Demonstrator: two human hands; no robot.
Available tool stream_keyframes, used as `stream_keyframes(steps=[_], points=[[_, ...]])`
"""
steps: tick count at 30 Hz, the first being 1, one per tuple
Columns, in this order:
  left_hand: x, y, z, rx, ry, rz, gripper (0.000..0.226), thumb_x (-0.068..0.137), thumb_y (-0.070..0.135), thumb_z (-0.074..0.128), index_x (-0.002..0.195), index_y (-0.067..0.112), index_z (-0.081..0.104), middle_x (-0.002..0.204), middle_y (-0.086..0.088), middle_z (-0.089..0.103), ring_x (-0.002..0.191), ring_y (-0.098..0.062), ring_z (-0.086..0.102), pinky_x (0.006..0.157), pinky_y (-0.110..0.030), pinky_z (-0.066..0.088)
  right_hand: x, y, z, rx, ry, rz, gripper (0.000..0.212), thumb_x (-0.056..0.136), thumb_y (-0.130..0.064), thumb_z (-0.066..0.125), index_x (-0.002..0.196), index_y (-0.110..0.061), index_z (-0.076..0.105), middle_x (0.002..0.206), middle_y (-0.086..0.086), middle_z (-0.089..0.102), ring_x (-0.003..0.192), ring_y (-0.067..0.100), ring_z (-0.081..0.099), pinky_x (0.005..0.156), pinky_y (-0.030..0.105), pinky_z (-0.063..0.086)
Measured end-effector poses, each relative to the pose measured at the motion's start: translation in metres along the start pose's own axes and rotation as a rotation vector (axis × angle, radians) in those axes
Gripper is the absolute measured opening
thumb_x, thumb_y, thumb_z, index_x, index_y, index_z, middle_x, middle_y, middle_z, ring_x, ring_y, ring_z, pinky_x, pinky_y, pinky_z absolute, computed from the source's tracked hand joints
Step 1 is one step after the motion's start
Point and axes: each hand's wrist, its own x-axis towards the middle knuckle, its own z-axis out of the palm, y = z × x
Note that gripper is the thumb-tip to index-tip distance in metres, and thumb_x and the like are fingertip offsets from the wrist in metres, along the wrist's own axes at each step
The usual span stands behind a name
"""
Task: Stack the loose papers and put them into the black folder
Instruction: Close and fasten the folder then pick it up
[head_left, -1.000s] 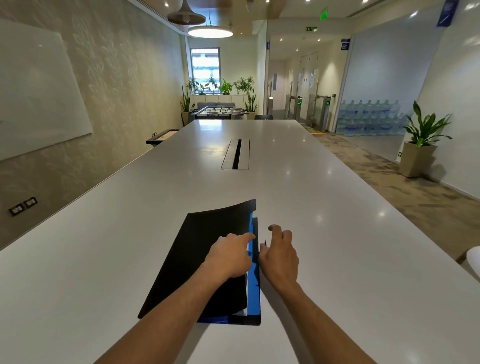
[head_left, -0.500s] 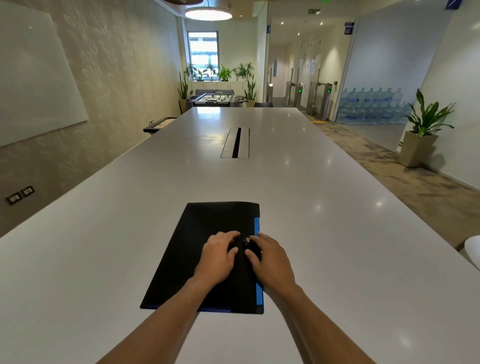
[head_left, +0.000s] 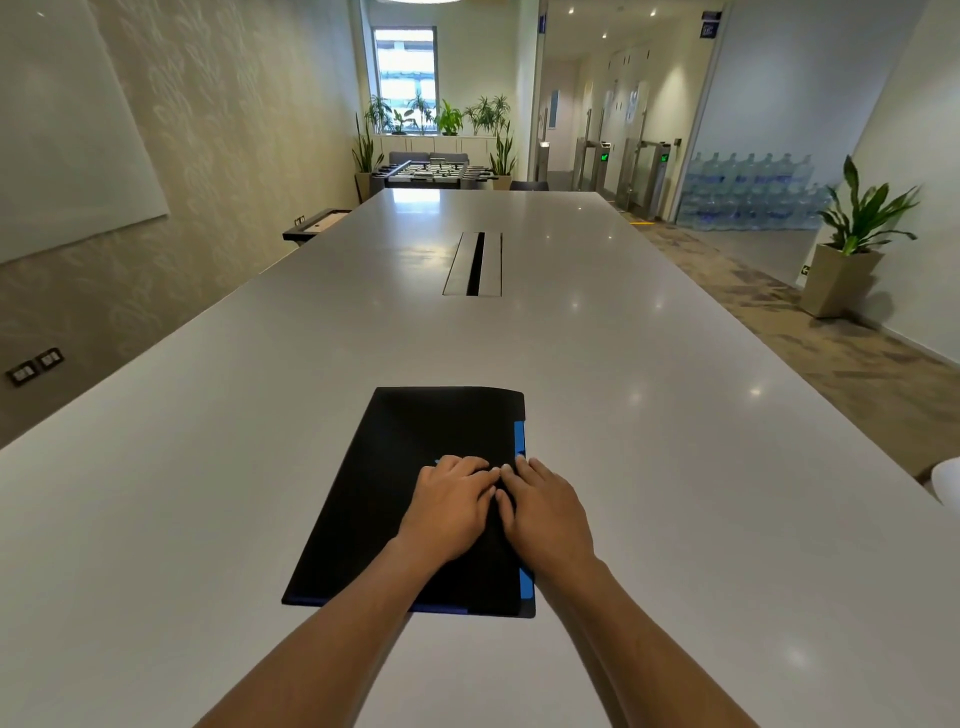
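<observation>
Your left hand (head_left: 451, 506) and right hand (head_left: 548, 512) press flat, fingers together, gripping nothing, on the closed flat black plastic folder (head_left: 400, 467) beneath them.

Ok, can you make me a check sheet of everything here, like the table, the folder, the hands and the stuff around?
Surface: long white table, glossy, with a slot down its middle.
Job's things: black folder lies shut and flat on the table, blue edge showing along its right side; no loose papers seen.
Clutter: nothing seen.
Grips: left hand and right hand rest palm down on the folder, side by side, fingertips touching, holding nothing.
Cables: nothing seen.
Surroundings: whiteboard on the left wall, potted plant at right, water bottles stacked behind glass, foosball table beyond the far end.
</observation>
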Motion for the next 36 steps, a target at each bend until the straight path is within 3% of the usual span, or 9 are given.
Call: stream_keyframes(steps=[7, 12, 15, 17, 20, 24, 26, 32, 36], points=[[0.0, 0.002, -0.006, 0.009, -0.047, 0.002, 0.037, 0.098, 0.038, 0.037, 0.131, 0.03, 0.052, 0.137, 0.005, 0.051, 0.126, -0.014, 0.04, 0.102, -0.036, 0.03, 0.004, -0.003, -0.008, -0.052, -0.086, 0.003, 0.047, 0.101, -0.042, 0.027, 0.142, -0.024, 0.041, 0.152, 0.004, 0.04, 0.142, 0.021, 0.03, 0.114, 0.041, 0.026], [-0.003, 0.0, -0.015, -0.095, -0.112, -0.033, 0.04, 0.096, 0.039, 0.043, 0.135, 0.033, 0.048, 0.14, 0.007, 0.049, 0.13, -0.013, 0.038, 0.107, -0.039, 0.029, -0.006, -0.01, -0.015, 0.012, -0.159, 0.081, 0.051, 0.101, -0.042, 0.028, 0.148, -0.022, 0.03, 0.157, 0.006, 0.029, 0.144, 0.024, 0.025, 0.118, 0.045, 0.018], [-0.01, 0.0, -0.024, -0.203, -0.048, -0.063, 0.041, 0.092, 0.037, 0.053, 0.132, 0.031, 0.051, 0.132, 0.008, 0.055, 0.121, -0.009, 0.048, 0.103, -0.034, 0.037, -0.018, -0.018, -0.02, 0.079, -0.049, 0.154, 0.055, 0.094, -0.045, 0.043, 0.141, -0.018, 0.038, 0.14, 0.006, 0.047, 0.124, 0.02, 0.047, 0.106, 0.037, 0.04], [-0.016, -0.002, -0.031, -0.175, 0.09, -0.152, 0.038, 0.09, 0.036, 0.057, 0.127, 0.03, 0.055, 0.127, 0.007, 0.058, 0.115, -0.008, 0.052, 0.098, -0.033, 0.041, -0.024, -0.022, -0.027, 0.101, 0.014, 0.228, 0.054, 0.089, -0.048, 0.049, 0.135, -0.019, 0.043, 0.123, 0.002, 0.056, 0.109, 0.018, 0.054, 0.09, 0.03, 0.047], [-0.027, -0.01, -0.043, -0.009, 0.224, -0.373, 0.037, 0.088, 0.041, 0.056, 0.123, 0.029, 0.058, 0.129, 0.003, 0.057, 0.12, -0.017, 0.048, 0.097, -0.043, 0.038, -0.032, -0.024, -0.035, 0.082, -0.006, 0.332, 0.05, 0.088, -0.054, 0.047, 0.124, -0.02, 0.049, 0.111, 0.001, 0.059, 0.099, 0.017, 0.055, 0.074, 0.028, 0.044], [-0.04, -0.021, -0.052, 0.048, 0.043, -0.642, 0.059, 0.087, 0.052, 0.051, 0.139, 0.029, 0.037, 0.15, -0.006, 0.033, 0.138, -0.029, 0.025, 0.105, -0.059, 0.025, -0.042, -0.028, -0.039, 0.049, -0.073, 0.369, 0.046, 0.087, -0.06, 0.046, 0.108, -0.02, 0.052, 0.095, -0.004, 0.056, 0.082, 0.012, 0.052, 0.065, 0.026, 0.04], [-0.043, -0.023, -0.054, 0.001, -0.007, -0.706, 0.066, 0.086, 0.055, 0.051, 0.142, 0.028, 0.03, 0.153, -0.009, 0.026, 0.139, -0.032, 0.023, 0.105, -0.06, 0.026, -0.043, -0.031, -0.039, 0.075, -0.075, 0.372, 0.045, 0.087, -0.061, 0.046, 0.105, -0.021, 0.053, 0.089, -0.006, 0.055, 0.077, 0.009, 0.053, 0.062, 0.024, 0.04], [-0.04, -0.028, -0.068, -0.074, -0.008, -0.772, 0.073, 0.082, 0.058, 0.057, 0.143, 0.028, 0.029, 0.146, -0.01, 0.035, 0.125, -0.033, 0.044, 0.099, -0.053, 0.036, -0.039, -0.034, -0.043, 0.194, -0.099, 0.42, 0.045, 0.083, -0.064, 0.05, 0.102, -0.022, 0.046, 0.092, -0.007, 0.058, 0.076, 0.008, 0.055, 0.056, 0.021, 0.035], [-0.037, -0.046, -0.084, -0.438, 0.098, -0.858, 0.065, 0.078, 0.043, 0.07, 0.134, 0.023, 0.043, 0.129, -0.012, 0.053, 0.106, -0.031, 0.058, 0.087, -0.045, 0.048, -0.035, -0.021, -0.05, 0.585, -0.076, 0.559, 0.032, 0.083, -0.049, 0.063, 0.089, -0.02, 0.05, 0.077, -0.011, 0.056, 0.066, 0.003, 0.056, 0.051, 0.016, 0.038]])
